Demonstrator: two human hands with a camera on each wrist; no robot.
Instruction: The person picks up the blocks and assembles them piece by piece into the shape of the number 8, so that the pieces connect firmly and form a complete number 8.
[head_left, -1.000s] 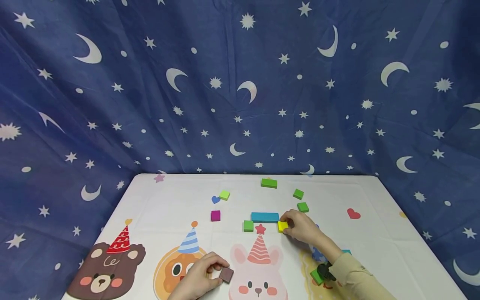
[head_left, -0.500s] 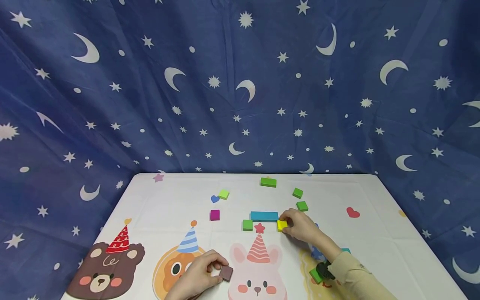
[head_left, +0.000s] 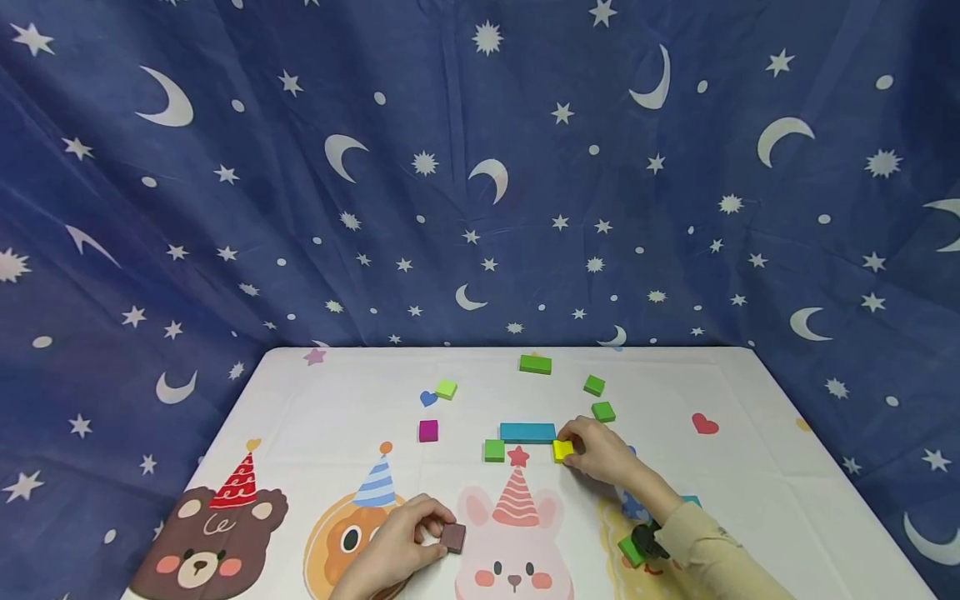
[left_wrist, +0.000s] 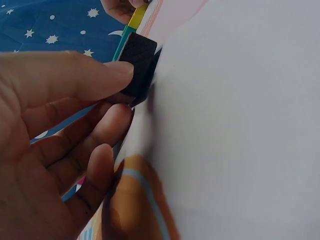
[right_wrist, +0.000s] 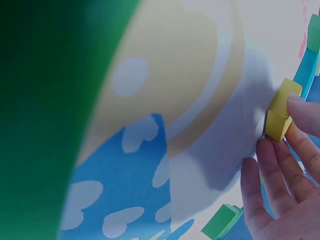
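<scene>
My left hand (head_left: 401,542) pinches a small brown block (head_left: 452,538) between thumb and fingers, close over the printed rabbit's edge. In the left wrist view this block (left_wrist: 137,65) looks dark and tilted near the tablecloth. My right hand (head_left: 603,452) holds a yellow block (head_left: 562,452) by its right side. In the right wrist view the thumb presses one face of the yellow block (right_wrist: 283,109), with fingers beneath. A long blue block (head_left: 527,433) lies just behind and left of the yellow one. A green square block (head_left: 494,451) sits at the blue block's left end.
Farther back lie a magenta block (head_left: 428,431), a light green block (head_left: 446,390), a long green block (head_left: 536,364) and two small green blocks (head_left: 603,412). Another green block (head_left: 632,551) lies by my right wrist. A starry blue curtain (head_left: 480,208) hangs behind the white tablecloth (head_left: 337,400).
My left hand has moved the brown block slightly away from me, and it now sits more squarely in view. The right hand stays on the yellow block. The head view has shifted slightly.
</scene>
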